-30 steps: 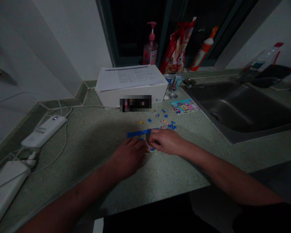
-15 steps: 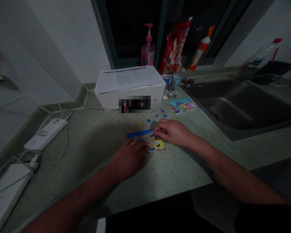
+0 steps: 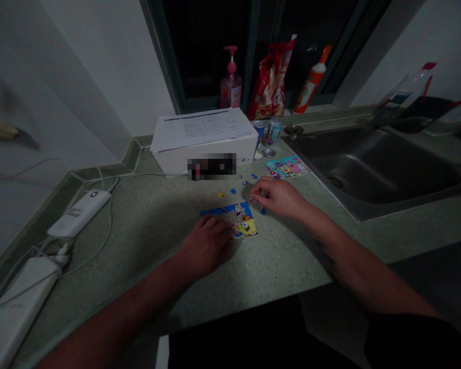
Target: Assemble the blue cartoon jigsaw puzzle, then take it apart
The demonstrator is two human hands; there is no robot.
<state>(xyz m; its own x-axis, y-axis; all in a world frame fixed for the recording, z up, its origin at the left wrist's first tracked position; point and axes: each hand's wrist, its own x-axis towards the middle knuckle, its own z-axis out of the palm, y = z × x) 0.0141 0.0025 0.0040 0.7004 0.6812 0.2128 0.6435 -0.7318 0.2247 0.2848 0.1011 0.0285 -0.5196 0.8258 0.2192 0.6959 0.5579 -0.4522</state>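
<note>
A partly assembled jigsaw puzzle (image 3: 246,227) with a blue border and a yellow cartoon figure lies on the counter. My left hand (image 3: 209,241) rests over its left side, fingers laid on it and covering that part. To the puzzle's upper right, my right hand (image 3: 278,195) is raised a little, thumb and fingertips pinched on what looks like a small puzzle piece (image 3: 252,200), mostly hidden. Under that hand shows a dark blue piece (image 3: 263,210). Beyond the puzzle lie a yellow piece (image 3: 220,195), a blue piece (image 3: 233,191) and several others near the box.
A white box (image 3: 169,163) with printed paper on top stands behind. Right of it are a can (image 3: 274,132) and a colourful picture card (image 3: 290,166). The sink (image 3: 353,215) is at right. A power strip (image 3: 23,292), an adapter (image 3: 79,212) and cables lie at left.
My right hand has moved off the puzzle's upper right edge, slightly up and right, uncovering that corner and a blue piece. My left hand stays on the puzzle. The view shifted slightly.
</note>
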